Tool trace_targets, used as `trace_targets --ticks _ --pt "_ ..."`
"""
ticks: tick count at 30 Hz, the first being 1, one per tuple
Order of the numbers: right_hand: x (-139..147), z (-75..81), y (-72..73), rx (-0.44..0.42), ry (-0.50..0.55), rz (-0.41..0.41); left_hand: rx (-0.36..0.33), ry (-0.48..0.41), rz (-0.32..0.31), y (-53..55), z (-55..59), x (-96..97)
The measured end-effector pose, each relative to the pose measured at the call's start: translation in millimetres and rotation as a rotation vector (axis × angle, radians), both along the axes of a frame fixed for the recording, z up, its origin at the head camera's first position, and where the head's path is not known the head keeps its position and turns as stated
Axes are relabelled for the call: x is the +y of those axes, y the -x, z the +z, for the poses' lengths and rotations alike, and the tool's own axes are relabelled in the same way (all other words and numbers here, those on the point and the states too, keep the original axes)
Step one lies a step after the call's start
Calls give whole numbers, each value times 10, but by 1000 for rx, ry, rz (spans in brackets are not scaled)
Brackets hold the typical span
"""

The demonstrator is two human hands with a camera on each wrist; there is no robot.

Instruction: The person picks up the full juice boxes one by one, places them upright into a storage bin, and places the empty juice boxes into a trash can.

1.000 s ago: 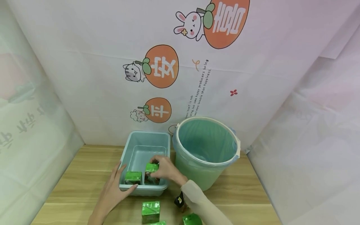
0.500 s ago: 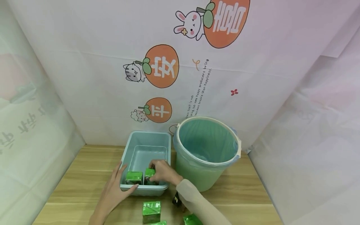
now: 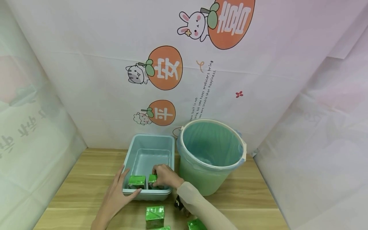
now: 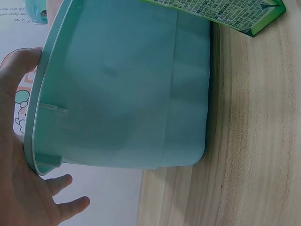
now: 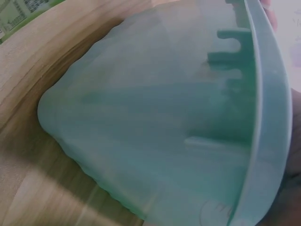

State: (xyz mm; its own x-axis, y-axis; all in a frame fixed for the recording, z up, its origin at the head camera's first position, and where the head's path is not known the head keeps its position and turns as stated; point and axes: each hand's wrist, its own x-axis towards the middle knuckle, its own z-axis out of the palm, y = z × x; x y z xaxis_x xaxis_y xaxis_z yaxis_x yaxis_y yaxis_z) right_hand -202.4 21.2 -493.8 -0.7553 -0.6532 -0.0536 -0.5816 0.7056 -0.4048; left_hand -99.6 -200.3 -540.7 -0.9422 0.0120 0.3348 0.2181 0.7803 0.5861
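The step in hand appears to be setting a second box down in the tub: the right hand point(image 3: 166, 175) pinches the held box point(image 3: 151, 180) between thumb and fingers, low inside the near end of the pale blue-green tub point(image 3: 149, 196). The pinch reads from the head view alone, since the right wrist view is mostly filled by plastic. Just to the left of the held box, in the same end, stands the first box point(image 3: 137, 182), upright, green top up; the two tops look nearly level, though whether the held box bears fully on the tub's floor is hidden. The far part of that floor is bare. The left hand point(image 3: 116, 193) steadies the tub at its near left corner, fingers spread and merely resting along the rim, thumb on the near edge. The next move likely calls for loosening the right fingers and lifting them straight out, so the held box does not tip. Outside the tub, the near box point(image 3: 155, 218) stands on the table point(image 3: 72, 182), with two more green boxes point(image 3: 196, 224) cut off by the bottom edge of the head view. To the right of the tub stands a tall green bin point(image 3: 198, 179) lined with a thin bag point(image 3: 211, 143); what lies at its bottom is hard to make out.
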Motion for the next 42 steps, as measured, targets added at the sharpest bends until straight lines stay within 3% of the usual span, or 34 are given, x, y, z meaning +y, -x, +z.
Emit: trace_targets --ticks 15,26,32,42 --pt "32 105 -64 -24 -29 12 11 -14 2 -10 -1 11" --pt "243 274 -184 -35 60 33 -8 -16 4 0 -12 0" --pt "417 358 -280 -35 85 40 -48 -23 -4 -12 21 12" --pt "785 463 -532 -28 129 38 -56 -1 -4 -20 57 20"
